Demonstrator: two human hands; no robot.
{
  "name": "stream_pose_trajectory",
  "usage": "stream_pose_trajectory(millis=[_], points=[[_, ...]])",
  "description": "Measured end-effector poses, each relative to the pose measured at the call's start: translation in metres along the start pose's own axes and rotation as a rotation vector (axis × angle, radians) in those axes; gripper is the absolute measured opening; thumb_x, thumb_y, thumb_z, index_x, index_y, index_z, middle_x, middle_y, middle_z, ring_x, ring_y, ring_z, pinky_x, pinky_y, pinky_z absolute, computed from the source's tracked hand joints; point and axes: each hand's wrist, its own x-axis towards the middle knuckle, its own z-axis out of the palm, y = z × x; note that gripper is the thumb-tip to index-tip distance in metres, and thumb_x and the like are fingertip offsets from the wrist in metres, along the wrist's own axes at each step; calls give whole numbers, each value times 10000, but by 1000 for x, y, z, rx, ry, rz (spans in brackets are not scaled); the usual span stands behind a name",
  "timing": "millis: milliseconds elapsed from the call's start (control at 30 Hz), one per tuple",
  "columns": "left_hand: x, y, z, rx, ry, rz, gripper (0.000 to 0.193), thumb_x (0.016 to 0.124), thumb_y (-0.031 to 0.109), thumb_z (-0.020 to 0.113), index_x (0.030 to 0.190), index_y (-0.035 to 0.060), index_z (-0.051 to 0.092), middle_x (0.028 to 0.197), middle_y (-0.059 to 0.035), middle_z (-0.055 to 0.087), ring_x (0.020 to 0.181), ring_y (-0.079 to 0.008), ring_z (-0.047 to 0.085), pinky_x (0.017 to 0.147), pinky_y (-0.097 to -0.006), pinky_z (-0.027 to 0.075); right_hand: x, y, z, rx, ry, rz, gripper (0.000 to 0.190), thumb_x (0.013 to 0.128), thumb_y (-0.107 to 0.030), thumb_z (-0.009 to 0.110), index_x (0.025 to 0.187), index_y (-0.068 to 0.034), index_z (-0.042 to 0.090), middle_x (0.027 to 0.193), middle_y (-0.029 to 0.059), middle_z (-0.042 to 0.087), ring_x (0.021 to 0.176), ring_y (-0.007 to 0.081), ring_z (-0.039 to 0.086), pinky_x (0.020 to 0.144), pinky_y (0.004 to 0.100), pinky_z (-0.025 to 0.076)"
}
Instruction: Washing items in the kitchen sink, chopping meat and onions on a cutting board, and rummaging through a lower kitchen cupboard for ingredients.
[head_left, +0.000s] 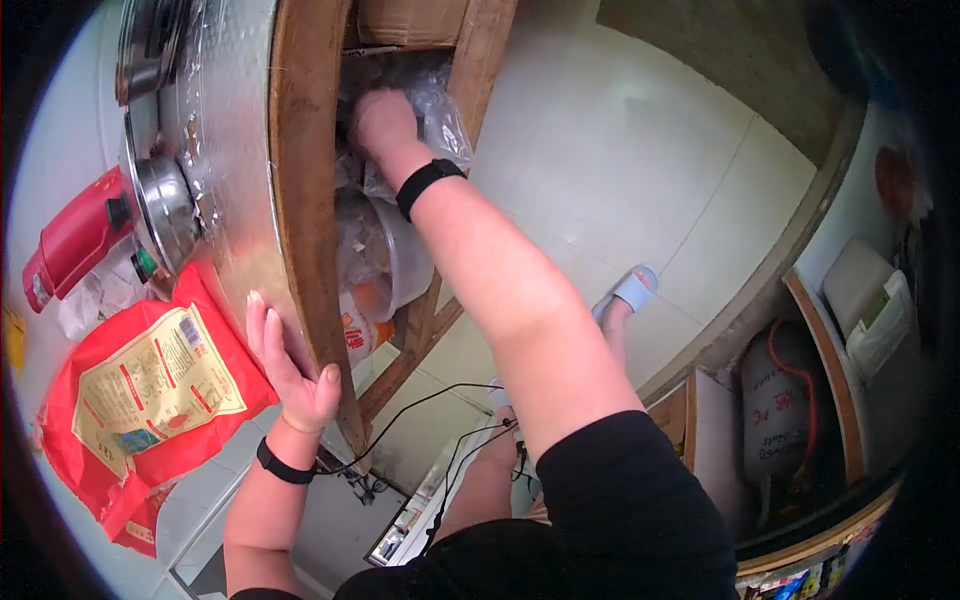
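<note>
My right hand (384, 124) reaches into the shelf space under a wooden-edged table, among clear plastic bags (444, 124). Its fingers are hidden, so what they touch does not show. Below that wrist sits a translucent plastic tub (397, 255) with bagged items inside. My left hand (296, 367) rests at the corner of the metallic-covered tabletop (232, 180), thumb apart from the other fingers and against the wooden edge (307, 187). Beside it lies a red package (161, 382) with a cream printed label.
On the tabletop stand a steel pot (166, 210) and a red-handled appliance (79, 240). A cardboard box (412, 21) occupies the shelf's far end. Black cables (420, 401) hang near my legs. At right, a gas cylinder (776, 405) stands inside a cabinet.
</note>
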Motion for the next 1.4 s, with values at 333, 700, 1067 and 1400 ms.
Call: stream_pose_trajectory(millis=[333, 700, 1067, 1400], points=[[3, 4, -3, 29, -65, 1, 758, 873, 489, 457, 1396, 15, 184, 1457, -211, 130, 1359, -339, 137, 1088, -442, 163, -8, -50, 13, 723, 174, -14, 239, 843, -118, 460, 1058, -13, 466, 930, 284, 596, 886, 444, 576, 753, 507, 458], [4, 3, -4, 35, -68, 8, 759, 870, 484, 466, 1395, 12, 188, 1458, -210, 137, 1357, -341, 145, 1092, -439, 146, -59, -27, 14, 616, 46, 147, 578, 806, -204, 611, 1268, -15, 320, 973, 264, 597, 917, 417, 577, 768, 477, 459], [5, 5, -4, 28, -70, 15, 749, 865, 452, 472, 1392, -3, 196, 1455, -219, 147, 1353, -348, 151, 1093, -439, 138, -123, 6, 12, 474, 189, 330, 421, 729, -55, 574, 1137, 19, 501, 917, 261, 595, 813, 417, 586, 718, 452, 474], [5, 6, -4, 30, -28, 10, 736, 845, 434, 522, 1378, 4, 252, 1430, -214, 220, 1336, -360, 204, 1082, -455, 176, -128, 2, 16, 469, 482, 80, 204, 777, -190, 603, 859, -5, 579, 806, 200, 564, 814, 403, 542, 753, 455, 438]])
